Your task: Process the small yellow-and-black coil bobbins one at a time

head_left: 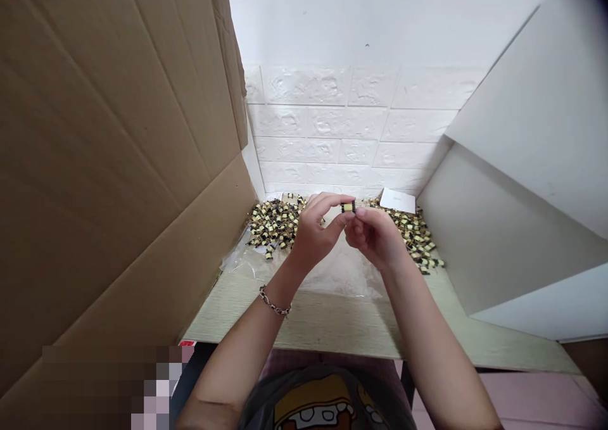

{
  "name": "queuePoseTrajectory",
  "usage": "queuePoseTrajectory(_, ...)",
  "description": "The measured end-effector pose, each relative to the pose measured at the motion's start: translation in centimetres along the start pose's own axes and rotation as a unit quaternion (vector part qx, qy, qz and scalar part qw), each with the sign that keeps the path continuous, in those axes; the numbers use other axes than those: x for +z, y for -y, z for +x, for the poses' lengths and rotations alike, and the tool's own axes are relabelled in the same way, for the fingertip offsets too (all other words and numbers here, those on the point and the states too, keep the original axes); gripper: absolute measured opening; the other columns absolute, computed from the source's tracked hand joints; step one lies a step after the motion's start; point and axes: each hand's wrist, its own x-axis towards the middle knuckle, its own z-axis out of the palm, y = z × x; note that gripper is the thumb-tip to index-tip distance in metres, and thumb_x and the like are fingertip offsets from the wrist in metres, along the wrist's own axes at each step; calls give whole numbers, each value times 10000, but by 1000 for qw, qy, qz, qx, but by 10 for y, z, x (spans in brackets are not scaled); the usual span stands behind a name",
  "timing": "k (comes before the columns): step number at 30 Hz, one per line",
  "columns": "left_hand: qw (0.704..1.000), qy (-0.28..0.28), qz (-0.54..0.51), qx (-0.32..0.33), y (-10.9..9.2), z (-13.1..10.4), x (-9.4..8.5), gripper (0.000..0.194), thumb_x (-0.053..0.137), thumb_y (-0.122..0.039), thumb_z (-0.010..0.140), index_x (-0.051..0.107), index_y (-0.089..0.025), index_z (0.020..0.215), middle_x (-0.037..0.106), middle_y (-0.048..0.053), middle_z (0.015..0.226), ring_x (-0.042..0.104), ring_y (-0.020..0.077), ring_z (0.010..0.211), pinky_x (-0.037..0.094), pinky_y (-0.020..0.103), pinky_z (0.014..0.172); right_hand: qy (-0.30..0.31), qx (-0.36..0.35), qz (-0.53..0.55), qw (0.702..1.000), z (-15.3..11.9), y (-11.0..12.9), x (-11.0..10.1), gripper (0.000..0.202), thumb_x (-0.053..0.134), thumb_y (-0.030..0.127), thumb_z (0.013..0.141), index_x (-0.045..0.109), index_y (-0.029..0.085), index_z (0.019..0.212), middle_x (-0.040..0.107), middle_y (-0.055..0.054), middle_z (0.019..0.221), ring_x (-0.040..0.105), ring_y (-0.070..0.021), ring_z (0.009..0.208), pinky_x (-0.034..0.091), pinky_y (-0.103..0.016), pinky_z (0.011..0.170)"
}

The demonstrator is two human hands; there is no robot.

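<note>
My left hand (316, 230) and my right hand (375, 233) meet above the middle of the table. Between their fingertips they pinch one small yellow-and-black component (348, 207), held up in front of the wall. A chain bracelet (274, 303) circles my left wrist. To the left lies a pile of several like components (275, 222), and another pile (418, 237) spreads to the right of my right hand. Both piles rest on a clear plastic sheet (342, 271).
A tall cardboard panel (118, 164) closes the left side and a white board (517, 227) closes the right. A white brick-pattern wall (351, 132) stands behind. A white paper slip (398, 200) lies at the back right. The light wooden table (332, 325) ends near my body.
</note>
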Motion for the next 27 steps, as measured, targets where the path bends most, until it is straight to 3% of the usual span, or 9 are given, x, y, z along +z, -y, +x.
queuePoseTrajectory(16, 999, -7, 39, 1, -1, -1, 4, 156, 556, -241, 750, 584, -191, 895, 613, 29, 853, 527, 140, 824, 425, 305, 752, -12, 59, 37, 998, 0, 3, 0, 313, 545, 310, 630, 401, 156, 399, 280, 59, 326, 229, -39, 304, 139, -178, 322)
queuePoseTrajectory(21, 1000, -5, 13, -14, 0, -1, 3, 155, 553, -238, 751, 589, -205, 898, 610, 21, 856, 520, 138, 834, 412, 303, 768, 20, 76, 33, 996, 1, 3, 0, 324, 517, 336, 643, 378, 171, 401, 254, 60, 339, 209, -48, 320, 136, -188, 329)
queuePoseTrajectory(23, 996, 0, -56, -63, 2, -2, 5, 169, 564, -255, 742, 590, -206, 901, 605, 22, 865, 520, 131, 835, 415, 289, 771, 17, 26, -5, 999, -1, 1, 1, 343, 491, 349, 672, 379, 175, 398, 243, 58, 343, 204, -54, 327, 131, -199, 339)
queuePoseTrajectory(25, 979, 0, -149, -139, 6, -3, 8, 196, 573, -290, 731, 587, -202, 906, 601, 26, 885, 528, 126, 831, 419, 281, 774, -31, -80, -98, 991, -4, 0, 3, 383, 475, 345, 712, 351, 178, 390, 246, 53, 361, 215, -60, 349, 143, -214, 364)
queuePoseTrajectory(27, 943, -10, -244, -224, 9, -3, 11, 231, 575, -327, 721, 577, -191, 908, 598, 31, 894, 539, 122, 823, 421, 277, 771, -128, -221, -248, 935, -7, -2, 3, 406, 492, 323, 740, 325, 179, 399, 251, 49, 396, 230, -67, 388, 172, -231, 404)
